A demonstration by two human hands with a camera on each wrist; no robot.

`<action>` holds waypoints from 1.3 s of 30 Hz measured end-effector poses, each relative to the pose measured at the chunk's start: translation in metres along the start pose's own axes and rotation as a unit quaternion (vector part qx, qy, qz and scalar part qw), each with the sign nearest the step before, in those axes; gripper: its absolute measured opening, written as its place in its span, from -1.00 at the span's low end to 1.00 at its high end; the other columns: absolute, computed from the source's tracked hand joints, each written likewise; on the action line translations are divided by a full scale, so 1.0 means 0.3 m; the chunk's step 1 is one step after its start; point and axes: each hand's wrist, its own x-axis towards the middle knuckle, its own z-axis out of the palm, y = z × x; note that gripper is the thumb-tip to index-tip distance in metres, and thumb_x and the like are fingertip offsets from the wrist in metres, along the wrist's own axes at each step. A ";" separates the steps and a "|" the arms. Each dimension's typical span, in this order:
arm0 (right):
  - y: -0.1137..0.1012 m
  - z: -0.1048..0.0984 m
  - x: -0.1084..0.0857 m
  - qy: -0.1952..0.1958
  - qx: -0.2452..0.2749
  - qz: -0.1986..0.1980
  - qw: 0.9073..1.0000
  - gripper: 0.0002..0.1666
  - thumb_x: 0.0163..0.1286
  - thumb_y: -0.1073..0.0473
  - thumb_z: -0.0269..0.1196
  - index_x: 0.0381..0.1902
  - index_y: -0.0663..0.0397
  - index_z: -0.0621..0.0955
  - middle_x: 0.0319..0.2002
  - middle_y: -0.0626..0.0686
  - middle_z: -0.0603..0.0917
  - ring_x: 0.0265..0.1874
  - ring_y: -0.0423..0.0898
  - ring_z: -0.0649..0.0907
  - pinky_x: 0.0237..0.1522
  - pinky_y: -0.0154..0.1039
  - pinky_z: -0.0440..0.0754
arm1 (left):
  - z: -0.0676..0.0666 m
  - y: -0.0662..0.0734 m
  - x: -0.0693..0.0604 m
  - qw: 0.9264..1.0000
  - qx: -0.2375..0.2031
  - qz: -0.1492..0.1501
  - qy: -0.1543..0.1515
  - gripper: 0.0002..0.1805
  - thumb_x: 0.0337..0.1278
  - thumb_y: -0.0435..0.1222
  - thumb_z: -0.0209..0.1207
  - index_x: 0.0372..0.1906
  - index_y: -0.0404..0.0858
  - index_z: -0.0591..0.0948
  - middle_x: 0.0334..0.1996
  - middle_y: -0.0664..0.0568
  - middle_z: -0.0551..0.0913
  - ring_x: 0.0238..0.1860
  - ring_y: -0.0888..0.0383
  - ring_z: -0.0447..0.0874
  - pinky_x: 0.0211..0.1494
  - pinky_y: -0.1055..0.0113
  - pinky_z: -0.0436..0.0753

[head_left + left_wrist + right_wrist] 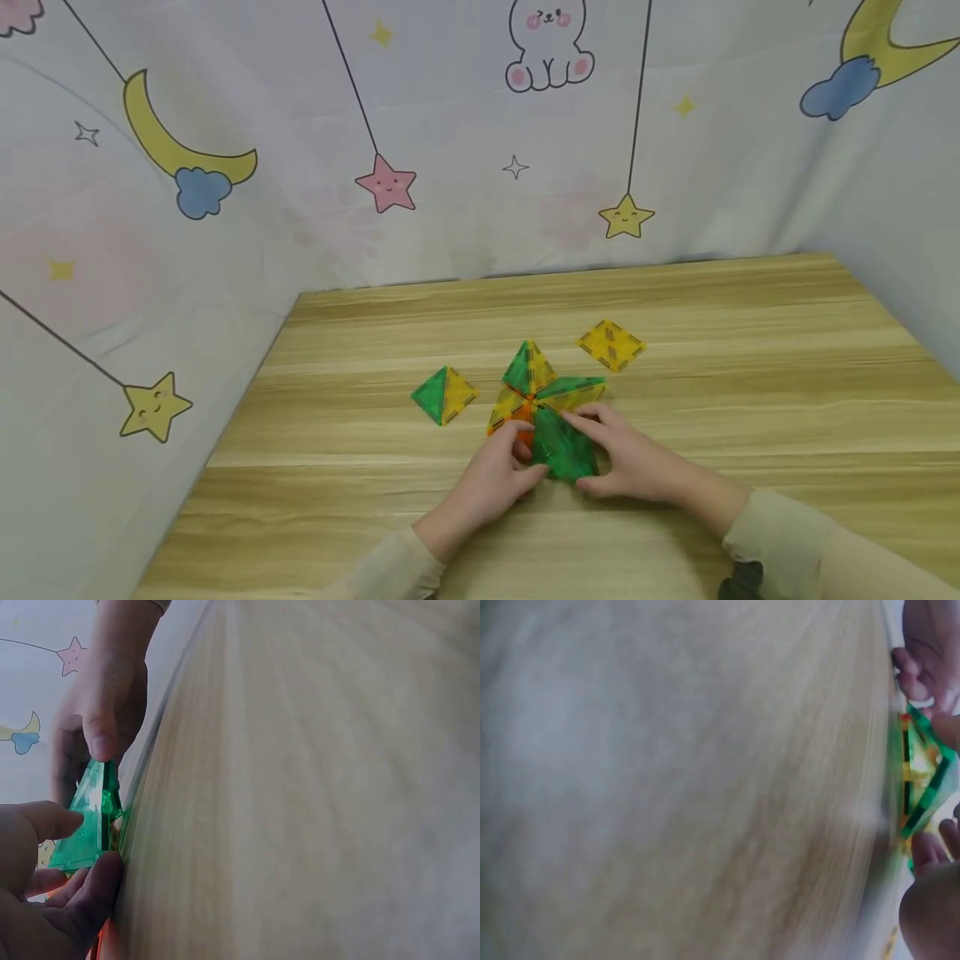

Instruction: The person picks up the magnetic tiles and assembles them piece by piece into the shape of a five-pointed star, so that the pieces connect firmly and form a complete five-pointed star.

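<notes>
A star-like build of translucent magnetic tiles [546, 392] in green, yellow and orange sits mid-table, its points meeting at a centre. On its near side, a green triangular tile section [564, 450] stands raised and tilted off the tabletop, as the left wrist view shows. My left hand [497, 471] pinches this green section's left corner between thumb and fingers, beside an orange tile [522, 419]. From the right, my right hand [637, 457] grips the opposite corner, thumb low and fingers higher up. Fingers partly hide the green section's edges.
To the left of the build lies a green-and-yellow tile diamond [444, 396]. A yellow tile diamond [611, 345] lies at the back right. Behind the wooden table [360, 321] hangs a white cloth [465, 225] printed with stars and moons.
</notes>
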 end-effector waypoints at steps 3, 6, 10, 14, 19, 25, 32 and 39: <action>0.004 -0.004 -0.003 0.013 0.003 0.001 1.000 -0.08 0.08 0.02 0.42 0.33 0.24 0.32 0.14 0.10 0.34 0.11 0.01 0.39 0.06 0.02 0.44 | -0.002 -0.002 -0.001 1.000 0.010 0.005 0.002 -0.46 0.09 -0.26 0.26 0.17 -0.32 0.38 -0.32 0.05 0.51 -0.49 0.26 0.53 -0.43 0.38 0.53; 0.010 -0.004 -0.007 0.024 0.006 0.013 1.000 -0.10 0.07 0.03 0.42 0.31 0.21 0.35 0.12 0.08 0.35 0.06 -0.02 0.43 0.04 -0.01 0.46 | -0.007 -0.003 -0.003 0.999 0.027 0.020 0.010 -0.47 0.09 -0.25 0.26 0.16 -0.33 0.42 -0.30 0.06 0.52 -0.42 0.24 0.52 -0.37 0.38 0.53; 0.019 0.000 -0.015 0.053 0.005 0.024 0.998 -0.20 0.05 0.08 0.43 0.25 0.16 0.42 0.07 0.06 0.39 -0.03 -0.10 0.46 -0.01 -0.10 0.50 | -0.015 -0.004 0.003 0.994 0.086 0.067 0.010 -0.47 0.09 -0.23 0.26 0.18 -0.34 0.47 -0.28 0.06 0.53 -0.32 0.23 0.49 -0.25 0.37 0.50; 0.024 0.000 -0.014 0.080 -0.009 0.003 0.997 -0.34 0.08 0.14 0.40 0.16 0.17 0.49 0.01 0.06 0.45 -0.06 -0.08 0.48 -0.05 -0.10 0.51 | -0.018 -0.005 0.013 0.988 0.120 0.099 -0.022 -0.41 0.13 -0.19 0.24 0.26 -0.31 0.43 -0.37 0.14 0.49 -0.37 0.27 0.42 -0.29 0.42 0.46; 0.023 -0.001 -0.013 0.090 -0.011 0.002 0.996 -0.40 0.11 0.16 0.38 0.12 0.16 0.51 0.00 0.06 0.47 -0.05 -0.05 0.50 -0.04 -0.06 0.51 | -0.021 -0.015 0.017 0.991 0.095 0.087 -0.035 -0.40 0.15 -0.15 0.22 0.28 -0.27 0.42 -0.39 0.18 0.46 -0.40 0.28 0.41 -0.32 0.42 0.46; 0.025 0.003 -0.015 0.102 -0.014 0.003 0.995 -0.37 0.06 0.18 0.41 0.13 0.15 0.52 -0.02 0.05 0.47 -0.07 -0.07 0.49 -0.06 -0.07 0.52 | -0.031 -0.013 0.017 0.992 0.086 0.085 -0.031 -0.43 0.13 -0.16 0.23 0.25 -0.24 0.44 -0.38 0.17 0.47 -0.38 0.25 0.42 -0.30 0.40 0.46; 0.020 -0.002 -0.013 0.083 -0.022 0.000 0.996 -0.34 0.09 0.17 0.40 0.18 0.09 0.50 0.00 0.06 0.45 -0.05 -0.06 0.47 -0.05 -0.04 0.51 | -0.036 -0.017 0.032 0.988 0.099 0.101 -0.064 -0.39 0.15 -0.15 0.22 0.31 -0.21 0.39 -0.45 0.20 0.47 -0.43 0.29 0.41 -0.33 0.42 0.45; 0.019 -0.011 -0.019 0.079 -0.021 -0.006 0.997 -0.36 0.11 0.18 0.39 0.18 0.11 0.50 -0.01 0.07 0.45 -0.09 -0.07 0.47 -0.09 -0.11 0.52 | -0.048 -0.015 0.029 0.990 0.079 0.088 -0.073 -0.38 0.15 -0.15 0.22 0.32 -0.19 0.37 -0.50 0.19 0.49 -0.50 0.30 0.42 -0.40 0.41 0.45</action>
